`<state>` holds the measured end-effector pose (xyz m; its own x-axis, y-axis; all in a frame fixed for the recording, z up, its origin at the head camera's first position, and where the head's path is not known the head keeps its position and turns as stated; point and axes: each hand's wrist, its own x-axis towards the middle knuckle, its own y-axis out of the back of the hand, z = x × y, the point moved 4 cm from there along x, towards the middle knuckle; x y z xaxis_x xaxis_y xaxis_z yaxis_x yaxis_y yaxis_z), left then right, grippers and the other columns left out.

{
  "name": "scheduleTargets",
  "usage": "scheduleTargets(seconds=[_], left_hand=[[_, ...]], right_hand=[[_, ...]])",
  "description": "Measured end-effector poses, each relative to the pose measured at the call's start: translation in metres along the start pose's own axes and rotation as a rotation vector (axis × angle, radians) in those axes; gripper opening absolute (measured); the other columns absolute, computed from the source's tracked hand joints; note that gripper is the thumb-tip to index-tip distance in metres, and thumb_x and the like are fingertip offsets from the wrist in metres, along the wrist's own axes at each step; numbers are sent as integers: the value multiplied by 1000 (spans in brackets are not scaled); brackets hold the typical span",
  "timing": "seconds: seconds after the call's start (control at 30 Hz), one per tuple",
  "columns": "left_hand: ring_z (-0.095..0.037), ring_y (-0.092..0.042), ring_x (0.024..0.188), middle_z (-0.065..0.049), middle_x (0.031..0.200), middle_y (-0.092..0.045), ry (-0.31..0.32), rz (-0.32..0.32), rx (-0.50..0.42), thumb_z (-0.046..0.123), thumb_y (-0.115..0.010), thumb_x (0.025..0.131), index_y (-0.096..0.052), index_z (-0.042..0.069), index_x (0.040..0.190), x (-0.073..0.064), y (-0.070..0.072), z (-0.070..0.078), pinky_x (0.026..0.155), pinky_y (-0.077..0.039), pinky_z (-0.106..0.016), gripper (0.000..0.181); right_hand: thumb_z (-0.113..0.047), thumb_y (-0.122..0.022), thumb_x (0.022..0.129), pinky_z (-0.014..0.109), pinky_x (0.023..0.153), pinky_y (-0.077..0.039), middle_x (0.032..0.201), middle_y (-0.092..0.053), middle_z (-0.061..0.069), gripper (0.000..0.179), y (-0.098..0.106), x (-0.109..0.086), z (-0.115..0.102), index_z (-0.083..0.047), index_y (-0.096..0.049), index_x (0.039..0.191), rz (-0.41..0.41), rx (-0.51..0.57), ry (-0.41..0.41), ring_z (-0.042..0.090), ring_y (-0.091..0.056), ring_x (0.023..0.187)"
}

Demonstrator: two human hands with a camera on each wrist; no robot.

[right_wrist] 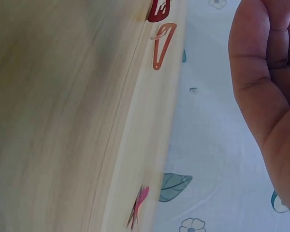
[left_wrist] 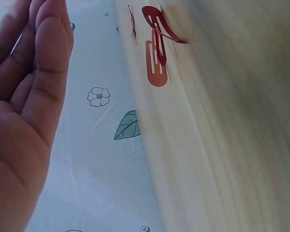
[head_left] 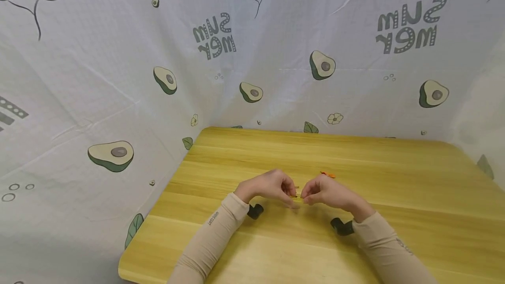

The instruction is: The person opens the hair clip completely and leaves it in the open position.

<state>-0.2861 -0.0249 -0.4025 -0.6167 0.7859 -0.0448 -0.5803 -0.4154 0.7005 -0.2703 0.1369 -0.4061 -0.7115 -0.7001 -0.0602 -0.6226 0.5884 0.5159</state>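
My left hand (head_left: pixel 272 186) and right hand (head_left: pixel 325 191) meet over the middle of the table, thumbs and fingers bent toward each other. Between their fingertips shows a small yellow piece (head_left: pixel 298 199), pinched from both sides; its exact kind I cannot tell. Just beyond, in the left wrist view, a dark red snap hair clip (left_wrist: pixel 162 59) overlaps an orange snap hair clip (left_wrist: pixel 157 80). The right wrist view has the dark red clip (right_wrist: pixel 157 17) and orange clip (right_wrist: pixel 157 57) near the top. Fingertips are cut off in both wrist views.
A reddish-orange clip (head_left: pixel 328 175) lies beyond my right hand; the right wrist view shows a pinkish-red clip (right_wrist: pixel 141 197) near the table edge. Black angled pieces (head_left: pixel 255 211) jut from under both wrists. A printed white cloth (head_left: pixel 276 108) hangs behind the wooden table (head_left: pixel 276 249).
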Motion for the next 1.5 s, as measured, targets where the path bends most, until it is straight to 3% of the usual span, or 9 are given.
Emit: scheduleTargets(seconds=[0.47,0.83,1.07,1.3,1.5], left_hand=[[0,-53,58,9,69,-61,-27,-45,79,25,-75,70,-64,19,76,-3,-3,2,57,-48,-17,13],[1,-47,55,9,66,-58,-32,-93,109,23,-75,71,-63,17,74,-5,-6,3,55,-46,-16,13],[1,-47,56,9,67,-58,-25,-110,144,21,-75,70,-63,17,75,-4,-10,1,55,-46,-15,14],[1,-48,57,9,67,-58,-11,-126,174,20,-77,68,-62,17,73,-3,-13,-2,55,-46,-15,16],[2,-49,58,10,68,-58,-4,-139,208,22,-77,68,-62,17,74,-2,-15,-2,56,-45,-14,17]], right_hand=[[-15,-64,80,28,65,-47,87,-65,16,12,-7,2,0,-5,-65,87,-40,17,1,10,-55,72],[-16,-64,80,30,64,-47,85,-66,12,9,-12,3,2,-9,-66,85,-61,-4,3,7,-54,69],[-14,-65,79,27,64,-48,84,-65,16,11,-15,6,5,-5,-66,85,-86,-3,67,9,-57,70],[-11,-65,79,31,64,-49,84,-66,15,8,-19,8,7,-5,-66,84,-105,0,62,16,-58,72],[-7,-65,78,27,61,-48,80,-65,12,5,-22,10,6,-4,-66,82,-125,-24,62,11,-54,66]])
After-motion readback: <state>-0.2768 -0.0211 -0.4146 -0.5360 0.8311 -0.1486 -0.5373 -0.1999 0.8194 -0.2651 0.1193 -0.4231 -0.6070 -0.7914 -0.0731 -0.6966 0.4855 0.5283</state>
